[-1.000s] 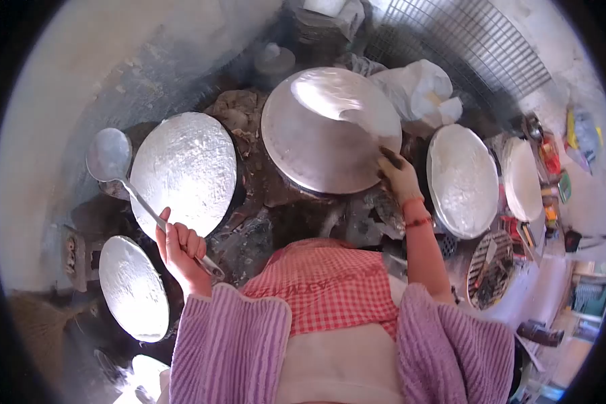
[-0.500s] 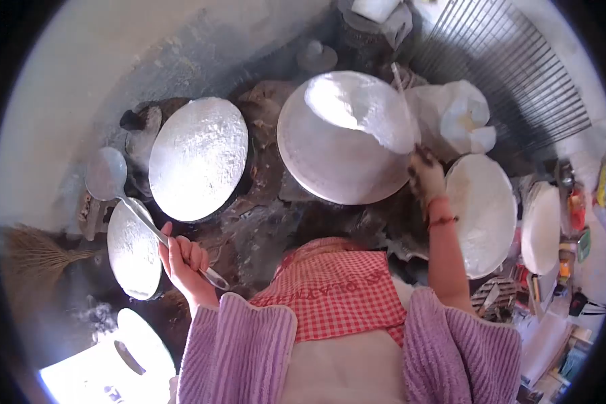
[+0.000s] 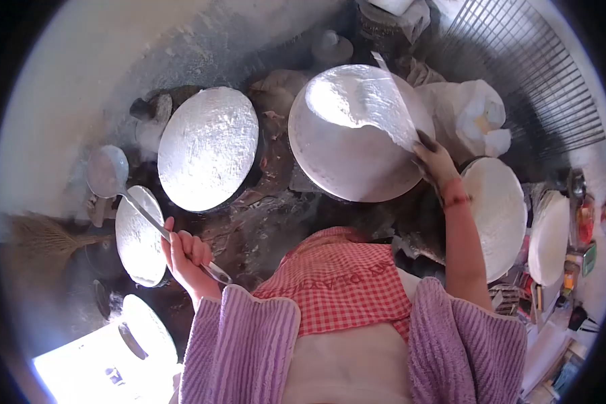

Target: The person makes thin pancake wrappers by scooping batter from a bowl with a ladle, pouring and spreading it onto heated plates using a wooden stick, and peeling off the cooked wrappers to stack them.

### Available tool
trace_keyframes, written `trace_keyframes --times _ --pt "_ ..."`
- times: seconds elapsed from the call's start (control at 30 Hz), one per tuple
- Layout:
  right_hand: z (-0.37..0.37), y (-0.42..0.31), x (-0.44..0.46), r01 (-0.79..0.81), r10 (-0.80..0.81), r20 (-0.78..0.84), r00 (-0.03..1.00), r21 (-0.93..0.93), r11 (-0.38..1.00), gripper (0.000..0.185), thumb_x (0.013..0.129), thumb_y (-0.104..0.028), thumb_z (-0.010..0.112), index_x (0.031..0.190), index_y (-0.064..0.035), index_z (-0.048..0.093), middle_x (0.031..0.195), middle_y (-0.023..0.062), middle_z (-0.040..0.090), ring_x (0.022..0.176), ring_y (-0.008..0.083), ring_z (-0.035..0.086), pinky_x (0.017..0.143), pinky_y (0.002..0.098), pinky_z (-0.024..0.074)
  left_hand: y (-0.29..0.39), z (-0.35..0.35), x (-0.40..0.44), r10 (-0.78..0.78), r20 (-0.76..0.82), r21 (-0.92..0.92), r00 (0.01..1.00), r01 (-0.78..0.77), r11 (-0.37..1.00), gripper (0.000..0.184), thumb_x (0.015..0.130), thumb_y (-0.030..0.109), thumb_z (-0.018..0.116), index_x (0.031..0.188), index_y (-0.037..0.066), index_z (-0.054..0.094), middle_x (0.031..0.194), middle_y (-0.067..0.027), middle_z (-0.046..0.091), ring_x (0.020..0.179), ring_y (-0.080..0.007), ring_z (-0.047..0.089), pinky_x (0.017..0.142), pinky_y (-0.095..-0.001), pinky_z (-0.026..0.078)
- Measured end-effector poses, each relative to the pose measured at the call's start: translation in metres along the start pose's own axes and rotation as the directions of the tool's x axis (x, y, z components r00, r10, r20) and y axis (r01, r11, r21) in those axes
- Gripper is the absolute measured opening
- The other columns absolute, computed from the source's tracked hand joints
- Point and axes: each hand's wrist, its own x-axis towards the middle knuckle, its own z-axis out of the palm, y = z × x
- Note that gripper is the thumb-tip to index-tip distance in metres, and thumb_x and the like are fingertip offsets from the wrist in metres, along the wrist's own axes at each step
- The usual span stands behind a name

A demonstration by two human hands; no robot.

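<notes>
My left hand point(image 3: 187, 259) is wrapped round the handle of a metal ladle point(image 3: 106, 172), whose round bowl points up and left. My right hand point(image 3: 438, 161) grips one end of a long, pale, flat stick point(image 3: 396, 94). That stick slants over the right side of a large round griddle point(image 3: 343, 161). Bright white covers the griddle's upper part, with a ragged edge reaching the stick; I cannot tell glare from batter there. To the left, a second round griddle point(image 3: 209, 148) carries a white, rough-textured layer.
A smaller coated griddle point(image 3: 139, 236) lies near the ladle. Another coated griddle point(image 3: 495, 219) is beside my right forearm, with a pale round stack point(image 3: 549, 237) beyond. A wire rack point(image 3: 528, 74) leans on the wall. A straw broom point(image 3: 47, 239) is at left; white plastic bags point(image 3: 471, 114) are behind.
The stick has swung leftward at its far end and now slants more across the griddle. My right hand has turned with it. The ladle stays nearly still; the view has shifted slightly.
</notes>
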Motion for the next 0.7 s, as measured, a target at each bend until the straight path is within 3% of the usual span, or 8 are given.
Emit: trace_keyframes --times 0.07,0.17,0.27,0.37,0.4,0.5,0.6,0.7 --pt "0.037 -0.021 0.012 -0.001 0.05 0.135 0.99 -0.338 0.941 0.043 0.091 -0.027 0.062 0.129 -0.0069 0.059 0.088 0.002 0.065 0.065 0.0116 0.058 0.055 0.0286 0.0476 -0.002 -0.004 0.0 -0.018 0.055 -0.033 0.998 0.02 0.999 0.028 0.103 0.016 0.043 0.127 0.004 0.051 0.067 0.004 0.03 0.047 -0.004 0.026 0.039 -0.0209 0.024" --pt "0.075 -0.04 -0.012 0.181 -0.005 0.398 0.917 -0.404 0.897 0.043 0.092 -0.031 0.06 0.127 -0.0055 0.058 0.087 0.0074 0.067 0.074 0.0156 0.063 0.07 0.0327 0.0511 0.001 0.001 0.01 -0.045 -0.002 0.0 0.999 0.045 0.999 0.029 0.104 0.017 0.041 0.128 0.004 0.05 0.066 0.0041 0.029 0.046 -0.004 0.025 0.038 -0.021 0.023" --pt "0.035 -0.034 -0.027 0.373 -0.144 0.373 0.917 -0.668 0.644 0.041 0.09 -0.024 0.062 0.127 -0.0066 0.06 0.1 0.0105 0.07 0.087 0.0143 0.064 0.078 0.0301 0.0509 0.002 -0.002 0.017 -0.035 0.008 -0.019 0.999 0.036 0.999 0.03 0.104 0.017 0.041 0.129 0.005 0.05 0.066 0.004 0.029 0.046 -0.0041 0.025 0.038 -0.0211 0.024" --pt "-0.022 -0.023 0.008 0.183 -0.175 0.058 0.983 -0.411 0.893 0.042 0.087 -0.005 0.063 0.129 -0.0025 0.059 0.089 0.0042 0.067 0.073 0.0096 0.062 0.07 0.0253 0.0514 0.0 -0.01 0.021 -0.035 0.001 0.018 0.999 0.035 0.999 0.03 0.104 0.018 0.041 0.129 0.005 0.051 0.066 0.0041 0.029 0.047 -0.0042 0.025 0.039 -0.021 0.024" --pt "-0.03 -0.013 0.034 0.166 -0.18 -0.042 0.983 -0.224 0.96 0.04 0.088 -0.007 0.061 0.128 -0.0038 0.06 0.083 0.0037 0.064 0.066 0.007 0.059 0.065 0.0245 0.0503 0.0 -0.011 0.02 -0.047 -0.017 0.033 0.999 0.048 0.998 0.03 0.104 0.018 0.041 0.129 0.005 0.051 0.066 0.0041 0.029 0.047 -0.0042 0.025 0.039 -0.021 0.023" --pt "0.01 -0.05 0.049 0.054 -0.025 0.088 0.996 -0.351 0.935 0.039 0.089 -0.008 0.06 0.128 -0.0048 0.061 0.084 0.0037 0.065 0.063 0.0065 0.057 0.062 0.0236 0.0497 -0.002 -0.012 0.026 -0.072 -0.043 0.041 0.996 0.074 0.996 0.029 0.104 0.016 0.041 0.129 0.004 0.051 0.066 0.0039 0.029 0.047 -0.0038 0.025 0.039 -0.0211 0.023" --pt "0.056 -0.058 0.014 0.129 0.039 0.309 0.95 -0.504 0.854 0.038 0.09 -0.01 0.06 0.128 -0.0052 0.061 0.086 0.0039 0.066 0.066 0.0069 0.058 0.065 0.0232 0.0505 0.003 -0.006 0.038 -0.087 -0.045 0.019 0.995 0.088 0.996 0.028 0.104 0.015 0.042 0.128 0.003 0.051 0.066 0.0038 0.03 0.048 -0.0035 0.026 0.04 -0.0212 0.024" --pt "0.037 -0.042 -0.021 0.28 -0.114 0.352 0.929 -0.471 0.837 0.038 0.09 -0.008 0.061 0.128 -0.0059 0.059 0.089 0.0028 0.067 0.069 0.0072 0.059 0.058 0.0211 0.0461 0.005 -0.002 0.044 -0.067 0.014 0.046 0.998 0.066 0.997 0.028 0.104 0.016 0.042 0.128 0.003 0.051 0.066 0.0039 0.03 0.048 -0.0034 0.026 0.04 -0.0211 0.024"
